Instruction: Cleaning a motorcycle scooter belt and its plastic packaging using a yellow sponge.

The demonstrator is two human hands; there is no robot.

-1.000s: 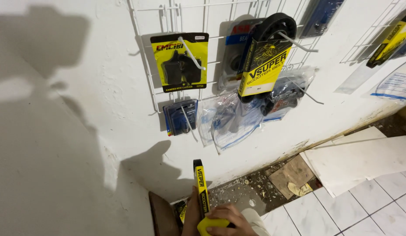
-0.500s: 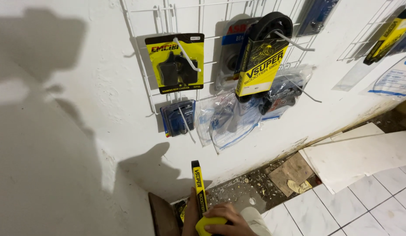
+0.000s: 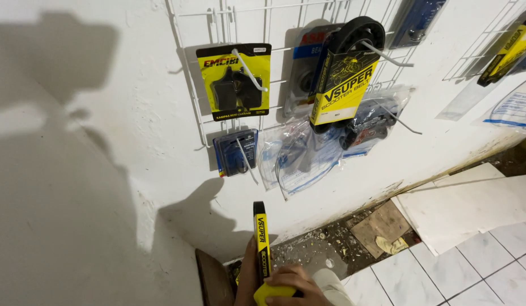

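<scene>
One hand [image 3: 294,283], fingers clamped round a yellow-and-black belt sleeve [image 3: 262,249], stands at six o'clock below the wire rack [image 3: 274,51], the sleeve not yet hung.

The belt sleeve [image 3: 262,249] at the bottom centre is yellow and black. The brake pad card [image 3: 234,82] at upper centre is yellow with black edges. The wire rack [image 3: 217,17] and wall [image 3: 104,141] are white; the floor tiles [image 3: 472,266] are white with dark joints.
</scene>
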